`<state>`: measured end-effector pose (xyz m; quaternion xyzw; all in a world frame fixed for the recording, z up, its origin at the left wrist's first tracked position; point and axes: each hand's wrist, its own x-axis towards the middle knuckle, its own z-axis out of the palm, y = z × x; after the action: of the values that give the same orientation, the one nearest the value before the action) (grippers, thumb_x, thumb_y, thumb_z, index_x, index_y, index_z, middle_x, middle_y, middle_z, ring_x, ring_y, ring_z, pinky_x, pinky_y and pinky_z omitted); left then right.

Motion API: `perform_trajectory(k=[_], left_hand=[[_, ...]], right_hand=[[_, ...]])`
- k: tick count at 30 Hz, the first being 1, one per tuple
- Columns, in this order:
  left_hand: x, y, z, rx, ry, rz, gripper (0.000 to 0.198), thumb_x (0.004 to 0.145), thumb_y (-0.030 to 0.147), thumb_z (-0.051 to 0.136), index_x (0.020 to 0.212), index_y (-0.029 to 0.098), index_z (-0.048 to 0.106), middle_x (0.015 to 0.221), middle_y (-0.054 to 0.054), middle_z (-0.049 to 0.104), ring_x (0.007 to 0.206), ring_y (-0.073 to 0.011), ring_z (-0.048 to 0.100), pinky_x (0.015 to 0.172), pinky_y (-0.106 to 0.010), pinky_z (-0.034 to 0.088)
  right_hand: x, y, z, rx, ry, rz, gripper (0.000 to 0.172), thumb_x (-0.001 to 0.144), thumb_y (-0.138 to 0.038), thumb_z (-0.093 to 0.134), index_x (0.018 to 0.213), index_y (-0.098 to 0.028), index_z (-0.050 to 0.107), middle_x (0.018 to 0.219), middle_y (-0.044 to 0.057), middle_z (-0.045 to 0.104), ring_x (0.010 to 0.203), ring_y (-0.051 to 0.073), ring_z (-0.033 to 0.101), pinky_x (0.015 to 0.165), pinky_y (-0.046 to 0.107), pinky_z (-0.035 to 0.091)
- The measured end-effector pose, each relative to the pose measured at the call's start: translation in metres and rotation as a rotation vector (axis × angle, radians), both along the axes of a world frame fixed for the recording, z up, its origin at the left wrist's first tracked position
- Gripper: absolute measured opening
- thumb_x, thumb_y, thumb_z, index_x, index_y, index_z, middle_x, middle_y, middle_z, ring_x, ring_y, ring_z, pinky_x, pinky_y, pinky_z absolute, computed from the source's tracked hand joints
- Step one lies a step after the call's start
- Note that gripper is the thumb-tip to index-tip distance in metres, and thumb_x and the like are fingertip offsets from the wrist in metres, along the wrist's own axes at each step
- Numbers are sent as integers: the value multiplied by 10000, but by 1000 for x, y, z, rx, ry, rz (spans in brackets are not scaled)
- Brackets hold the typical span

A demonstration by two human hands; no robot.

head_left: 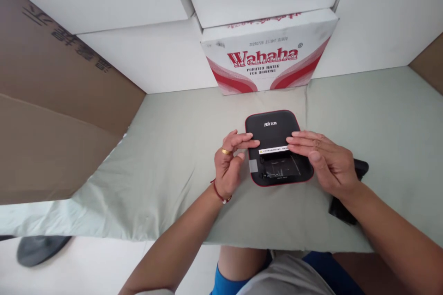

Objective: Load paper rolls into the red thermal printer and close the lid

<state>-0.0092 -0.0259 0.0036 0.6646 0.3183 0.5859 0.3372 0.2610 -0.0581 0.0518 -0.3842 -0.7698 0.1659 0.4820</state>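
A flat black device (277,140) with rounded corners and a thin red rim lies on the cloth. Its top has white logo lettering, a white warning label and a recessed panel that looks covered in shiny clear film. My left hand (230,166), with a ring and a red bracelet, touches the left edge with stretched fingertips, the thumb held apart. On the opposite side, the fingers of my right hand (327,159) lie flat over the right edge and partly hide the label's end. Neither hand is closed around the device.
A black object (342,211) lies partly hidden under my right wrist. Behind the device stands a white and red Wahaha water carton (265,62) against white boxes (377,32). A brown cardboard box (58,143) is at the left. Pale green cloth (166,147) covers the table.
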Motion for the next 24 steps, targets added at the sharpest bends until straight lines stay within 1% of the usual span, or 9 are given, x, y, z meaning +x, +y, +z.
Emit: perform_trajectory(k=[5,7,8,10,12,13,15,18,24], left_hand=[[1,0,0,-12,-4,-43,460,971,462,753,1383,278,660,1170,-53,857,1188,-272,803,1349,-552,351],[4,0,-2,-17,-46,-50,531,949,461,775,1427,291,619,1243,-64,821,1302,-281,751,1343,-550,370],[5,0,-3,-26,-71,-51,576,941,473,780,1461,306,596,1339,-72,784,1393,-286,700,1348,-544,370],[7,0,-6,-84,-100,-50,703,918,542,793,1544,351,536,1600,-76,632,1600,-302,525,1388,-535,328],[7,1,-8,-173,-99,-77,867,871,639,812,1625,404,454,1804,-47,409,1734,-322,325,1434,-534,256],[7,1,-8,-215,-92,-108,940,853,676,815,1660,429,403,1859,-27,315,1766,-329,252,1447,-540,234],[7,1,-7,-267,-90,-195,1023,841,700,814,1705,473,314,1905,8,209,1790,-333,179,1452,-558,237],[7,0,-4,-310,-119,-296,1081,839,685,826,1730,512,240,1917,36,177,1795,-326,171,1446,-563,277],[8,-2,3,-439,-124,-303,1154,824,705,825,1746,540,151,1914,30,197,1755,-339,304,1386,-569,413]], right_hand=[[-7,-7,-3,53,-7,-28,368,1113,-211,528,1363,-260,794,1335,101,839,1330,285,753,1158,545,589],[-11,-13,-4,132,-51,-32,364,1117,-275,531,1394,-220,761,1370,135,815,1334,307,724,1147,558,578],[-13,-16,-4,184,-81,-35,364,1124,-316,521,1376,-212,761,1365,142,810,1321,313,711,1137,560,577],[-15,-22,-3,282,-140,-42,373,1139,-382,483,1289,-224,786,1281,131,815,1261,314,694,1095,550,588],[-16,-27,-2,344,-178,-50,385,1144,-409,463,1209,-241,804,1137,111,808,1175,304,680,1021,520,607],[-17,-28,-2,355,-186,-56,384,1143,-409,464,1197,-245,807,1080,103,795,1135,298,672,982,503,611],[-17,-30,-1,356,-183,-56,372,1138,-396,476,1211,-242,807,1019,96,776,1073,289,660,926,482,605],[-16,-31,-1,334,-177,-37,338,1128,-370,511,1233,-245,806,1014,96,779,1047,285,662,912,475,595],[-16,-33,1,312,-159,-33,291,1094,-362,591,1285,-301,801,1020,75,799,1069,298,671,895,492,597]])
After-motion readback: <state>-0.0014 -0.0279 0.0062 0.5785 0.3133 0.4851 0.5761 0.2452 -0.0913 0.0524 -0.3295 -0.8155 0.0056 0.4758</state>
